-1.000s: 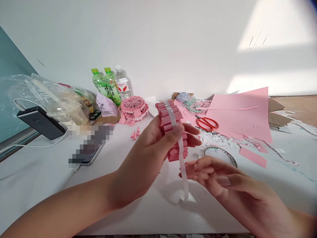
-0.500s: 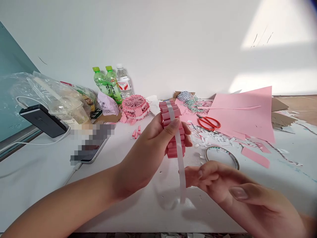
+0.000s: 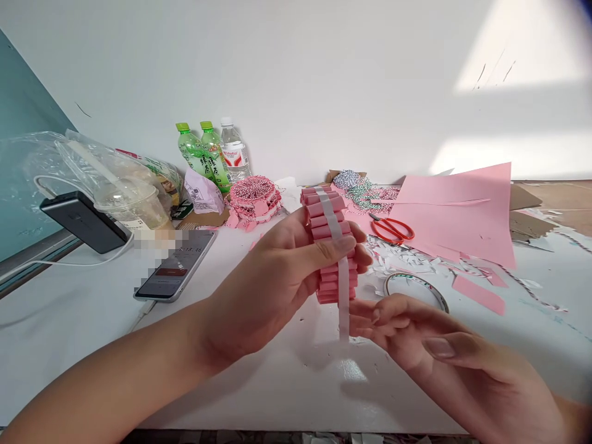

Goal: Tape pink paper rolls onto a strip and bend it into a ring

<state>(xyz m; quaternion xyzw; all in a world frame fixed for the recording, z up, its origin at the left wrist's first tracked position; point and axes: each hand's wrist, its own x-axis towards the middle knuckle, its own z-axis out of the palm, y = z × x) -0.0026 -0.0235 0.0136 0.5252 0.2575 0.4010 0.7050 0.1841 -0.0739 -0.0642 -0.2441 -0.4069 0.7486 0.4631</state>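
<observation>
My left hand [image 3: 296,259] is closed around a ribbed pink piece made of several small paper rolls [image 3: 329,222] set side by side. The thumb presses on a whitish tape strip [image 3: 343,296] that runs down the length of the rolls. Its loose tail hangs below them. Beside this tail is my right hand [image 3: 416,345], palm up, with its fingers stretched out and the thumb apart. Its fingertips lie close to the tail or touch it; I cannot tell which. Behind the right hand, a roll of tape [image 3: 416,285] lies on the white table [image 3: 287,394].
Red-handled scissors [image 3: 392,230] rest among paper scraps [image 3: 393,259]. Large pink paper sheets [image 3: 456,216] lie at back right. A pink round string-wrapped piece [image 3: 255,197], bottles [image 3: 213,157], a phone [image 3: 176,271], a power bank [image 3: 86,222] and a plastic cup [image 3: 132,206] stand or lie left.
The left hand has shifted slightly right and down with the pink rolls, its thumb now lower along the strip. Less tail hangs free. The right fingers have risen a little towards the rolls.
</observation>
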